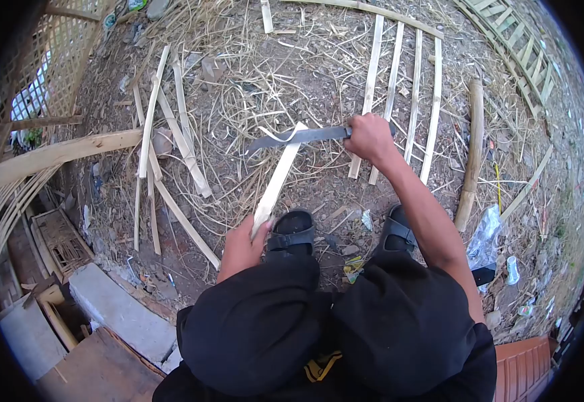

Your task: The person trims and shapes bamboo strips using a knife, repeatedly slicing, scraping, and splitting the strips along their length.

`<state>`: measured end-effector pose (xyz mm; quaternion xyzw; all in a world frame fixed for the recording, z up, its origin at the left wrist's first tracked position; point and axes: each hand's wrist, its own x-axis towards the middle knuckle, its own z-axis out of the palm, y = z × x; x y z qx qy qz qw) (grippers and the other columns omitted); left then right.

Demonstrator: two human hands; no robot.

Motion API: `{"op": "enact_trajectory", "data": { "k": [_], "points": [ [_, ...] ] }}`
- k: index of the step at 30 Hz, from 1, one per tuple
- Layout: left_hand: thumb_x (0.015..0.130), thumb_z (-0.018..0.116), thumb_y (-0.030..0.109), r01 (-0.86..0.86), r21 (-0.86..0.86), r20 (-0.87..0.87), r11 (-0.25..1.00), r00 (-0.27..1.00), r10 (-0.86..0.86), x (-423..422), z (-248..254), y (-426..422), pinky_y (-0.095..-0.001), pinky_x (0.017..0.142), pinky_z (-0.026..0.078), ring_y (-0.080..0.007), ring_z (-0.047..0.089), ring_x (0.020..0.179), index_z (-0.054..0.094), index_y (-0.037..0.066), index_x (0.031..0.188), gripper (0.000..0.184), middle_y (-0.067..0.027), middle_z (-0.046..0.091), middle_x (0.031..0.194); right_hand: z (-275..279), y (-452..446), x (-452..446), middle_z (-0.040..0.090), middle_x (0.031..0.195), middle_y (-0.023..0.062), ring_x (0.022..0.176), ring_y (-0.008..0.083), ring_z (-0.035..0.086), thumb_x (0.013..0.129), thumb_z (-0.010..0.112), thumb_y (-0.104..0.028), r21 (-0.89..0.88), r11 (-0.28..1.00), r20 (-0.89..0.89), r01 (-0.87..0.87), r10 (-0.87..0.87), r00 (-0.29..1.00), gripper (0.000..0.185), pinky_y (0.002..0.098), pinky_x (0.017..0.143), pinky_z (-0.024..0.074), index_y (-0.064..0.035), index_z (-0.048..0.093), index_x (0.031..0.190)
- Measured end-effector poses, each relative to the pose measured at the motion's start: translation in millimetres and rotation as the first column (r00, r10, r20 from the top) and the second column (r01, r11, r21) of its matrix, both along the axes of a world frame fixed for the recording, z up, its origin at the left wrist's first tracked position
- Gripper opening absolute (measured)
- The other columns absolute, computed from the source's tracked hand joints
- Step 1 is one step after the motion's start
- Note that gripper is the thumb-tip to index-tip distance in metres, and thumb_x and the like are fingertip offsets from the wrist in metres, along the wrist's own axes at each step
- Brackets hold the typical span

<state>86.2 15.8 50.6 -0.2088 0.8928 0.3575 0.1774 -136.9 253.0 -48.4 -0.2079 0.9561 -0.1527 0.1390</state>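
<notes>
Left hand (240,245) gripping the near end of a pale, flat bamboo strip (278,177), left of centre; right hand (370,137) clenched round a long grey steel knife (322,135), which excess pressure might make skid.

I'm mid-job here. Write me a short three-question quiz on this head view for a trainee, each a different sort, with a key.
1. Which hand grips the machete?

2. True or false: in this view, the machete crosses the bamboo strip nearer the strip's far end than the left hand.

3. Pick one. The thick bamboo pole lies on the ground:
A) under the machete
B) to the right of the right hand
C) between the left hand and the machete

Key: 1. The right hand. 2. True. 3. B.
</notes>
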Motion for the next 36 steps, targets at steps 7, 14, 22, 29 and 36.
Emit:
{"op": "enact_trajectory", "data": {
  "k": [7,14,22,29,36],
  "points": [
    [0.091,0.064,0.024,-0.217,-0.025,0.188,0.976,0.958,0.218,61.7,28.3,-60.3,-0.0338,0.054,0.041,-0.0159,0.053,0.055,0.063,-0.003,0.102,0.029,-0.0136,0.055,0.059,44.4,138.0,-90.3,0.066,0.073,0.0266,0.072,0.04,0.067,0.081,0.056,-0.035,-0.164,0.674,-0.163,0.721,-0.739,0.654,0.041,0.0463,0.069,0.0505,0.0043,0.069,0.081],
    [0.087,0.07,0.03,-0.19,0.155,0.148,0.969,0.975,0.167,-3.9,5.3,-37.6,-0.0308,0.053,0.039,-0.01,0.045,0.057,0.065,-0.003,0.101,0.037,-0.0062,0.056,0.061,69.9,-0.1,-2.9,0.059,0.052,0.0139,0.045,0.0216,0.056,0.089,0.062,-0.03,-0.295,0.895,0.263,0.335,-0.261,0.929,0.036,0.0397,0.052,0.0473,0.0014,0.069,0.073],
    [0.086,0.07,0.03,-0.04,0.108,-0.034,0.993,0.998,0.044,-34.5,-11.9,-19.9,-0.0341,0.056,0.045,-0.0186,0.057,0.057,0.065,-0.003,0.1,0.036,-0.0142,0.06,0.065,49.4,-48.7,68.5,0.063,0.064,0.0238,0.063,0.04,0.065,0.076,0.06,-0.019,-0.281,0.959,0.292,0.04,0.046,0.955,0.022,0.0477,0.066,0.0547,0.0015,0.069,0.076],
    [0.085,0.072,0.03,0.06,0.066,-0.096,0.996,0.994,-0.053,-53.6,-11.2,10.3,-0.0423,0.06,0.047,-0.038,0.062,0.063,0.064,-0.003,0.097,0.037,-0.021,0.064,0.071,33.1,-56.0,72.2,0.063,0.063,0.0242,0.063,0.0409,0.066,0.07,0.061,-0.019,-0.213,0.975,0.194,-0.069,0.111,0.975,0.022,0.0478,0.062,0.0553,0.0032,0.065,0.07],
    [0.084,0.072,0.03,0.051,0.039,0.021,0.998,0.998,-0.052,-29.1,-4.1,3.1,-0.041,0.06,0.047,-0.034,0.063,0.063,0.064,-0.003,0.097,0.036,-0.02,0.064,0.071,9.8,-21.6,37.2,0.065,0.067,0.0205,0.067,0.0346,0.068,0.076,0.058,-0.016,0.046,0.965,0.297,0.257,-0.259,0.919,0.021,0.0444,0.067,0.0562,0.0009,0.069,0.083]
  ]
}}
